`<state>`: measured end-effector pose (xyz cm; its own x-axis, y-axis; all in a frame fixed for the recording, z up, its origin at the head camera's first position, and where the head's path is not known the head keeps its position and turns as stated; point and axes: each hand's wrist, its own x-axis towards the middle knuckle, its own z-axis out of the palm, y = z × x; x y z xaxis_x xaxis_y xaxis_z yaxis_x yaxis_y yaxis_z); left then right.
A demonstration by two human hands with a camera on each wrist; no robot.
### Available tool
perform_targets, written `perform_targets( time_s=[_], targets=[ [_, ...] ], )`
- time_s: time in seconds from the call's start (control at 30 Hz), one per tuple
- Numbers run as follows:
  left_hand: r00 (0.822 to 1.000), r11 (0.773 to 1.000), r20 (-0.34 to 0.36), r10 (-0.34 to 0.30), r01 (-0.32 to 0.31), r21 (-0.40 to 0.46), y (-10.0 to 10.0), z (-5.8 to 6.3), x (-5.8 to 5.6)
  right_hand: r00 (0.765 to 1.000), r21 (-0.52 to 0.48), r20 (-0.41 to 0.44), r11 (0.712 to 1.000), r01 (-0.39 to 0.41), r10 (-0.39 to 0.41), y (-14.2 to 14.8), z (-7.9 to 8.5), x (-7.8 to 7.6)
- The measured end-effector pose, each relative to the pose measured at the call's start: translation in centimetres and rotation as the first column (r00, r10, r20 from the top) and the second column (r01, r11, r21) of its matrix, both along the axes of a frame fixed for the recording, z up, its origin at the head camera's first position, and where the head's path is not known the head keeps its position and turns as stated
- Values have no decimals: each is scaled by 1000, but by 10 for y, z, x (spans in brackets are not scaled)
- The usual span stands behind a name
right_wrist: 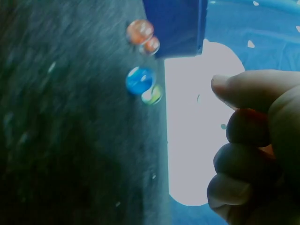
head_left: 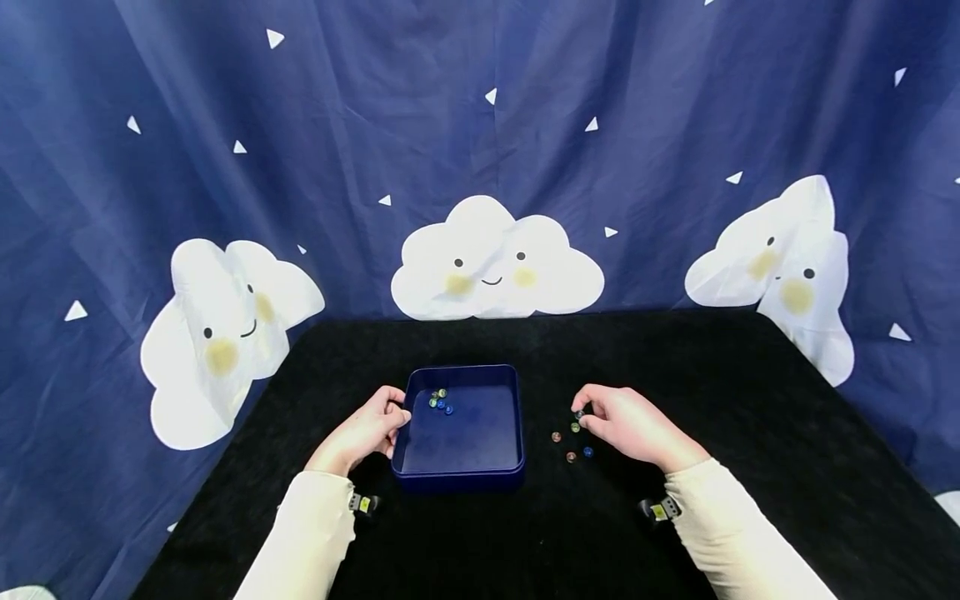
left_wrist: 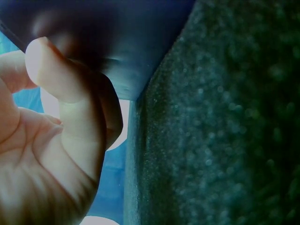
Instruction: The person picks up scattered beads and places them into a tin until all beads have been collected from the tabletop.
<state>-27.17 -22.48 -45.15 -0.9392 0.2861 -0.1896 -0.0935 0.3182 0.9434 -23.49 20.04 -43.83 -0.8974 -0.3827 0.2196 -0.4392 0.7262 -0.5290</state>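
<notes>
A dark blue square box (head_left: 457, 481) stands on the black cloth with several yellow-green and blue marbles (head_left: 441, 404) inside, near its back left. My left hand (head_left: 369, 429) holds the box by its left side, thumb at the rim, bent fingers against the outer wall. To the right of the box, my right hand (head_left: 626, 421) pinches a dark glass marble (head_left: 579, 414) between thumb and index fingertips; the right wrist view does not show this marble. Below that hand lie two orange marbles (head_left: 556, 437), a blue marble (right_wrist: 139, 80) and a yellow-green marble (right_wrist: 152, 95).
Black cloth (head_left: 622, 533) covers the table. A blue curtain (head_left: 480, 125) with white clouds and small triangles hangs behind it. A small dark device with a yellow-green label (head_left: 363, 503) sits at the left wrist, another device (head_left: 660, 509) at the right.
</notes>
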Motion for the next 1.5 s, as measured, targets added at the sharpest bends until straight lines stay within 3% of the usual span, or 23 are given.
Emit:
perform_targets(
  time_s=[0.27,0.67,0.8,1.1,1.5],
  targets=[
    [999,1000,35,4,-4,-7,-8,-4,5,998,-39,-17,997,-67,67,-23,-3,10],
    [1000,1000,-1,-5,5,-12,4,-3,-7,993,-49,1,992,-119,120,-44,9,15],
    [1000,1000,-15,-5,5,-19,6,1,-7,990,-9,-46,990,-137,137,-54,12,11],
    [1000,1000,5,15,-15,-8,3,1,-1,988,37,-83,991,-129,132,-75,16,-4],
    [1000,1000,4,8,-8,9,2,0,3,995,41,-51,996,-81,83,-64,15,-1]
  ],
)
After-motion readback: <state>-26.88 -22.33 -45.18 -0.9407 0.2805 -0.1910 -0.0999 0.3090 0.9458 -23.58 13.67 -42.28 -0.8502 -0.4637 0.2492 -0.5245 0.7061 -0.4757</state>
